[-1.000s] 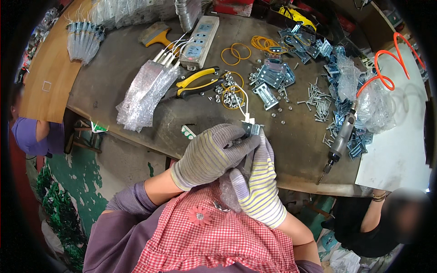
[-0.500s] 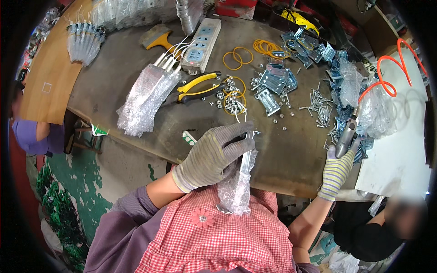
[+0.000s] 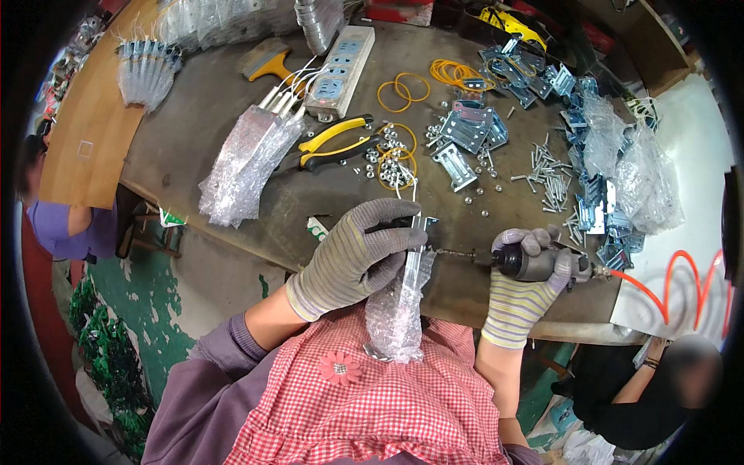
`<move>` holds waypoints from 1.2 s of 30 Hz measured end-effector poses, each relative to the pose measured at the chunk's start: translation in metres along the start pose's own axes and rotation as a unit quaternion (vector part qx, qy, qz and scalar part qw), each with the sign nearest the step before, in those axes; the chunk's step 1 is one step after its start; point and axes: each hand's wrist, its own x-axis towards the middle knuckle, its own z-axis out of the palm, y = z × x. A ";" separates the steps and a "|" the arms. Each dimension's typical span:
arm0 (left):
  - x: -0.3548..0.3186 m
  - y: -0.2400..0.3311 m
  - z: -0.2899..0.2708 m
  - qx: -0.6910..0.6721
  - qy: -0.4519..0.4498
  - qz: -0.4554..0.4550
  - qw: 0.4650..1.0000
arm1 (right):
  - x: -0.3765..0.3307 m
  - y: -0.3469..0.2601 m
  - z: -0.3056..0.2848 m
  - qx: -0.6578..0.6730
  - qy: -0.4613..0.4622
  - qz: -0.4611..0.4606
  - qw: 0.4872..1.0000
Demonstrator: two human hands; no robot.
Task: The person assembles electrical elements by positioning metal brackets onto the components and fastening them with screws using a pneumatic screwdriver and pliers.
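Your left hand [image 3: 353, 260] clamps a bubble-wrapped metal bracket [image 3: 407, 287] at the table's [image 3: 232, 93] near edge, wrap hanging crinkled below; your right hand [image 3: 531, 291] grips the pneumatic screwdriver [image 3: 535, 262], bit touching the bracket.

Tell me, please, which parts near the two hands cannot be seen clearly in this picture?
- Head view: the metal part in the left hand is mostly covered by fingers and bubble wrap.
- The driver bit tip is too small to read.
- The right hand hides the air screwdriver trigger.
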 end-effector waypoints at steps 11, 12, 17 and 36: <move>-0.001 0.002 0.000 0.009 -0.003 -0.022 1.000 | -0.008 0.022 0.015 0.041 0.051 -0.032 0.997; -0.001 0.002 0.000 0.015 -0.003 -0.024 1.000 | -0.008 0.022 0.014 0.036 0.045 -0.032 0.998; -0.004 0.008 -0.002 0.085 0.018 -0.008 0.996 | -0.008 0.023 0.014 0.046 0.044 -0.026 0.998; 0.000 0.011 0.013 0.026 0.082 -0.110 0.990 | -0.008 0.027 0.016 0.046 0.057 -0.018 0.997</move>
